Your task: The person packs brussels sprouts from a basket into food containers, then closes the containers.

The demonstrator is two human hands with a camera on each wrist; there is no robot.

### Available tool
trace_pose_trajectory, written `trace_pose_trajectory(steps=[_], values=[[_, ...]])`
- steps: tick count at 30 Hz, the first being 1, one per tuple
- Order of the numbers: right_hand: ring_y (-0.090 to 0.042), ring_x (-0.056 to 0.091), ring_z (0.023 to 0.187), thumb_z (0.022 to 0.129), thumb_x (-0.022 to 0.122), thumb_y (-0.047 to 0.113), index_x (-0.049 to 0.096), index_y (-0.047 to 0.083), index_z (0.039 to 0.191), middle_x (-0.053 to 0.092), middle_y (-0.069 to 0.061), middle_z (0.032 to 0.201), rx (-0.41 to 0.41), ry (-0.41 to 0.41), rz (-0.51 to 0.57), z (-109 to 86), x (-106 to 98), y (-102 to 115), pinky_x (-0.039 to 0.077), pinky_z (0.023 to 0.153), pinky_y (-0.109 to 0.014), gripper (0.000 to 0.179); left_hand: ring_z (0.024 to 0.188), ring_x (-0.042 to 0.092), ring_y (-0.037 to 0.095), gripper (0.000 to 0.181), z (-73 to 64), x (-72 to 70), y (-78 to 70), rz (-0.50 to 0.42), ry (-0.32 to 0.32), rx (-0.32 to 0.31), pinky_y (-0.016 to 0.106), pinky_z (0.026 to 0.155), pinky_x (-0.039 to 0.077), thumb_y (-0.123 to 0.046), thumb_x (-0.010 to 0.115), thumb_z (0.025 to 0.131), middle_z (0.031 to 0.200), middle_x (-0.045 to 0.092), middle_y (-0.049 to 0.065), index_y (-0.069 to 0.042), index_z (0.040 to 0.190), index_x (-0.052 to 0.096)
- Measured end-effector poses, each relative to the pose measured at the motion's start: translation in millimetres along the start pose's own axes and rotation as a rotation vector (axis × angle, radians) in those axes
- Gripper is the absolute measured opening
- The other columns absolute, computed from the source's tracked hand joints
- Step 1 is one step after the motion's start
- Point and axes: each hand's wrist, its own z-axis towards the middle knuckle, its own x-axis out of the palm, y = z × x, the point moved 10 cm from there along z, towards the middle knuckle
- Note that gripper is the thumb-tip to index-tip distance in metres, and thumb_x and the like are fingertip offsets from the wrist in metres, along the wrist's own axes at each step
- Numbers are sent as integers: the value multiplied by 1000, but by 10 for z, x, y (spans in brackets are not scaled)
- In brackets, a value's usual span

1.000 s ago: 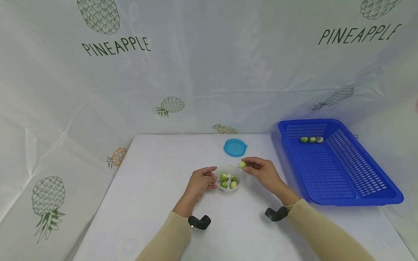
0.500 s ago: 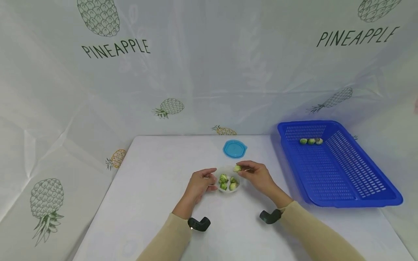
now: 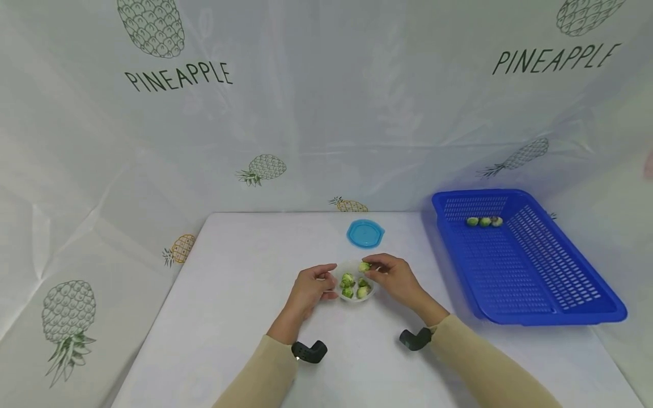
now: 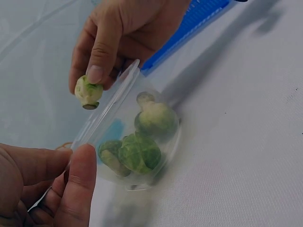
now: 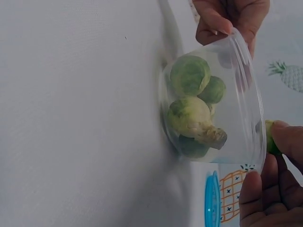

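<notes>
My right hand [image 3: 395, 277] pinches a pale green Brussels sprout [image 4: 88, 92] between thumb and fingers, over the far right rim of a clear plastic bowl [image 3: 352, 299]. Several Brussels sprouts [image 5: 190, 75] lie inside the bowl, seen through its cloudy wall in both wrist views. At the bowl's left side, my left hand [image 3: 310, 288] holds it by the rim, fingers and thumb curved along the wall. In the right wrist view, the pinched sprout shows partly behind the right thumb.
A blue plastic lid [image 3: 365, 234] lies flat on the white table [image 3: 245, 272] beyond the bowl. To the right stands a large blue basket [image 3: 515, 272] with 3 sprouts [image 3: 484, 222] in a row at its far end. A pineapple-print sheet hangs behind.
My right hand has moved left with its Brussels sprout, from beside the bowl to over its far right rim. The left hand stays at the bowl's side.
</notes>
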Motion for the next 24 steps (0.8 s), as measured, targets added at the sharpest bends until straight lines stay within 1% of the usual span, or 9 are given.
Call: trace_pose_trajectory(steps=[8, 13, 18, 24], values=[[-14, 65, 94, 92, 81, 7, 77, 7, 121, 75, -4, 104, -16, 14, -38, 23, 42, 13, 58, 82, -26, 29, 89, 66, 21, 45, -7, -7, 0, 1, -9, -2, 27, 72, 66, 4, 64, 98, 100, 59, 5, -3, 142, 65], [-17, 64, 97, 92, 80, 7, 76, 9, 124, 74, -3, 108, -8, 28, -70, 20, 64, 8, 58, 84, -28, 32, 89, 67, 23, 45, -8, -3, -3, 5, -8, 1, 27, 73, 66, 4, 64, 98, 100, 60, 5, -3, 143, 65], [-20, 64, 101, 93, 79, 5, 74, 6, 128, 74, -8, 116, -6, 34, -76, 12, 71, 7, 59, 86, -30, 35, 89, 68, 23, 45, -11, -4, -8, 11, -6, 5, 27, 73, 66, 4, 64, 98, 100, 61, 6, -3, 143, 65], [-24, 64, 104, 94, 79, 6, 73, 4, 129, 73, -15, 123, -15, 36, -33, 13, 71, -21, 59, 86, -29, 36, 84, 67, 19, 45, -14, -2, -15, 8, -6, 7, 27, 72, 66, 4, 65, 98, 100, 61, 7, -3, 142, 65]])
